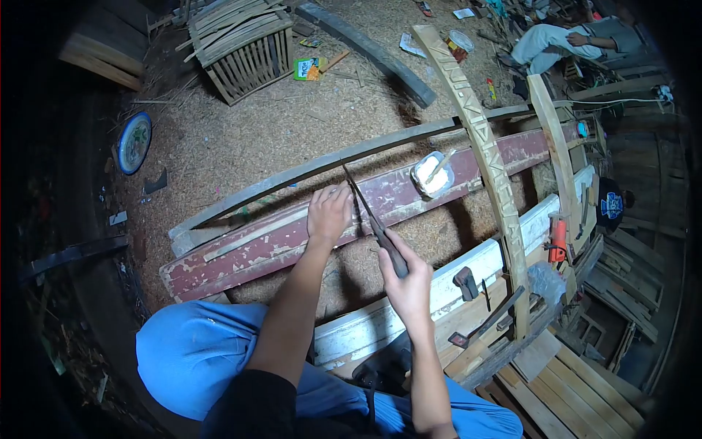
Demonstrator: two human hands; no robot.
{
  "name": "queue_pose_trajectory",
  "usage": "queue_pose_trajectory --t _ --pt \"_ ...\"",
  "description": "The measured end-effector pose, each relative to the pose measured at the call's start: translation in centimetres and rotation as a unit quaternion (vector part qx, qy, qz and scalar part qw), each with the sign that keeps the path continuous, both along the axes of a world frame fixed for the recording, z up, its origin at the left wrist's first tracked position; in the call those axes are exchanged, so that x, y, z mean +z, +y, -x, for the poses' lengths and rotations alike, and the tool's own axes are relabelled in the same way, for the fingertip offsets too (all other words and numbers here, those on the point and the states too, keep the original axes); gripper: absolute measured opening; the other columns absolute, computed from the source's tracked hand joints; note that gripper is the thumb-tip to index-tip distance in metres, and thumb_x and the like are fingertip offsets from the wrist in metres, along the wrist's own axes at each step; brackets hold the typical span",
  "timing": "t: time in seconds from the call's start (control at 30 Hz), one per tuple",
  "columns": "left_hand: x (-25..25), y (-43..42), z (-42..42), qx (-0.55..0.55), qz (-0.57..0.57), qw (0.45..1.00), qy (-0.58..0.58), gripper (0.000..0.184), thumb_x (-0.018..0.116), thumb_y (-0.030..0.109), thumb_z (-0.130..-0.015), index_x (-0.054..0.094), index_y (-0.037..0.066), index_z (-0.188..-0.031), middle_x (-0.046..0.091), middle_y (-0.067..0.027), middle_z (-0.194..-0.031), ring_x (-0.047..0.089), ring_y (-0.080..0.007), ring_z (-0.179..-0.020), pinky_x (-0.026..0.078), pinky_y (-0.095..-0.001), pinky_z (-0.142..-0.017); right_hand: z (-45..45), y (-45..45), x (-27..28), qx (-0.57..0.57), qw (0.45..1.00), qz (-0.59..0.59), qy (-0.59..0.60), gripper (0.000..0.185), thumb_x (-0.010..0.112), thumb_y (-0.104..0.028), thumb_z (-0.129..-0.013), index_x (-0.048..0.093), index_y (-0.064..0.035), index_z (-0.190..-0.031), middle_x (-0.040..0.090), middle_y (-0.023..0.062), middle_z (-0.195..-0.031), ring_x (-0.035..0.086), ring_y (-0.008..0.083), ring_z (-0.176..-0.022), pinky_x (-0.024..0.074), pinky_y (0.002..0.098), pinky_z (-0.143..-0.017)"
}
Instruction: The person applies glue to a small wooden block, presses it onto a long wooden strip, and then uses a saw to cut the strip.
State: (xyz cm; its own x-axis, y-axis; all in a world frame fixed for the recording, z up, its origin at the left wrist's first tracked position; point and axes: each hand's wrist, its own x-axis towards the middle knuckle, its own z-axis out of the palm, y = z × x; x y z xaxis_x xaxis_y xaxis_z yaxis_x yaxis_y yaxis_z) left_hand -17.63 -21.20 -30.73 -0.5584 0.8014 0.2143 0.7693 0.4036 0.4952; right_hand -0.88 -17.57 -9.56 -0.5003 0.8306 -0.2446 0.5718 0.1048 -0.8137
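My right hand (406,282) is closed round the dark handle of a long, narrow-bladed knife (368,211). Its blade points away from me and crosses the maroon plank (256,252), the tip reaching toward the curved beam behind. Left of the blade, my left hand (329,212) bends its fingers over the end of a pale wooden strip (252,235) lying along the plank. What is under those fingertips is partly hidden. A plastic tub (433,175) of white stuff, with a stick in it, stands on the plank to the right.
A carved curved beam (479,135) spans the planks at right, with a plain one (553,143) beyond. On the near white board (464,256) and around it lie a dark block (465,284), a long-handled tool (486,322) and a red-orange tool (558,238). Another person (578,40) sits far right.
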Motion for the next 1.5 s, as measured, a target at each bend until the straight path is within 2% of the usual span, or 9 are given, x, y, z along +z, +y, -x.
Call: queue_pose_trajectory --t 0.27,0.37,0.57,0.63,1.07,1.13,1.27,1.47,1.5 --pt "-0.1 0.0 0.0 0.001 -0.027 1.0 -0.002 0.017 0.065 0.018 -0.094 0.07 0.008 -0.107 0.074 -0.0051 -0.124 0.066 -0.0252 -0.113 0.048 -0.0406 -0.1 -0.4 -0.4 0.8 -0.003 1.0 0.019 0.004 0.037 0.069 -0.015 -0.097 0.068 0.0003 -0.131 0.073 0.0268 -0.114 0.072 0.0356 -0.113 0.055 0.0397 -0.095" --pt "-0.1 -0.1 -0.1 -0.002 -0.007 1.0 -0.003 0.017 0.063 0.018 -0.095 0.07 0.008 -0.107 0.073 -0.0052 -0.125 0.065 -0.0253 -0.114 0.048 -0.0409 -0.101 0.7 0.3 -0.2 0.009 0.999 0.022 -0.046 0.039 0.068 -0.02 -0.098 0.068 -0.0002 -0.131 0.074 0.0258 -0.115 0.071 0.0366 -0.113 0.0539 0.0398 -0.098" --pt "-0.2 -0.1 -0.1 -0.009 -0.012 1.0 0.009 0.019 0.062 0.02 -0.096 0.07 0.008 -0.108 0.073 -0.0053 -0.126 0.065 -0.0246 -0.114 0.047 -0.0401 -0.102 -0.8 -0.2 1.5 -0.018 0.999 0.041 0.004 0.038 0.069 -0.019 -0.098 0.069 0.0003 -0.13 0.073 0.0269 -0.115 0.071 0.0361 -0.114 0.0538 0.0399 -0.098" --pt "0.1 0.1 0.0 -0.007 -0.047 0.999 0.017 0.02 0.062 0.017 -0.095 0.069 0.005 -0.11 0.074 -0.0092 -0.111 0.066 -0.0282 -0.108 0.049 -0.0428 -0.097 -0.2 -0.1 0.2 -0.019 0.999 0.026 0.007 0.038 0.07 -0.019 -0.097 0.069 0.0004 -0.13 0.073 0.0284 -0.114 0.072 0.0378 -0.112 0.0543 0.0402 -0.096" --pt "-0.2 0.1 0.0 -0.003 -0.053 0.998 0.024 0.021 0.062 0.018 -0.096 0.068 0.005 -0.112 0.072 -0.0125 -0.104 0.066 -0.0296 -0.106 0.049 -0.0444 -0.095 0.7 0.5 0.5 0.041 0.999 -0.012 -0.029 0.039 0.068 -0.019 -0.097 0.068 -0.0022 -0.132 0.073 0.0273 -0.113 0.071 0.0402 -0.111 0.0549 0.0432 -0.096" --pt "0.1 0.0 0.0 -0.01 -0.041 0.999 0.022 0.021 0.062 0.018 -0.096 0.068 0.005 -0.112 0.073 -0.012 -0.105 0.066 -0.0292 -0.108 0.049 -0.0444 -0.096 0.1 0.3 1.7 0.016 0.999 0.041 -0.015 0.039 0.068 -0.02 -0.097 0.068 -0.0024 -0.132 0.073 0.0272 -0.114 0.07 0.0401 -0.112 0.0548 0.0426 -0.096" --pt "0.3 0.0 0.0 -0.01 -0.034 0.999 0.016 0.02 0.063 0.018 -0.095 0.068 0.005 -0.11 0.074 -0.0105 -0.114 0.066 -0.0283 -0.11 0.049 -0.0436 -0.098 0.6 0.4 -0.8 -0.009 0.999 0.033 0.019 0.039 0.069 -0.019 -0.097 0.068 -0.0005 -0.131 0.073 0.0269 -0.115 0.071 0.0375 -0.113 0.0545 0.0406 -0.096" --pt "-0.5 -0.1 0.0 -0.012 -0.028 0.999 0.027 0.018 0.065 0.017 -0.094 0.069 0.006 -0.107 0.074 -0.0088 -0.121 0.066 -0.0271 -0.112 0.048 -0.0429 -0.099 0.0 1.0 2.3 0.016 0.998 0.051 -0.017 0.039 0.068 -0.019 -0.097 0.068 -0.0003 -0.132 0.073 0.0268 -0.114 0.072 0.0364 -0.113 0.0544 0.0394 -0.096" --pt "-0.3 0.0 0.1 -0.017 -0.019 0.999 0.031 0.018 0.065 0.017 -0.094 0.069 0.006 -0.108 0.073 -0.0086 -0.122 0.066 -0.0269 -0.112 0.048 -0.0427 -0.099 0.2 0.9 2.4 0.016 0.998 0.047 -0.032 0.039 0.069 -0.014 -0.098 0.067 0.003 -0.133 0.076 0.0221 -0.115 0.073 0.0204 -0.108 0.0534 0.0338 -0.097"
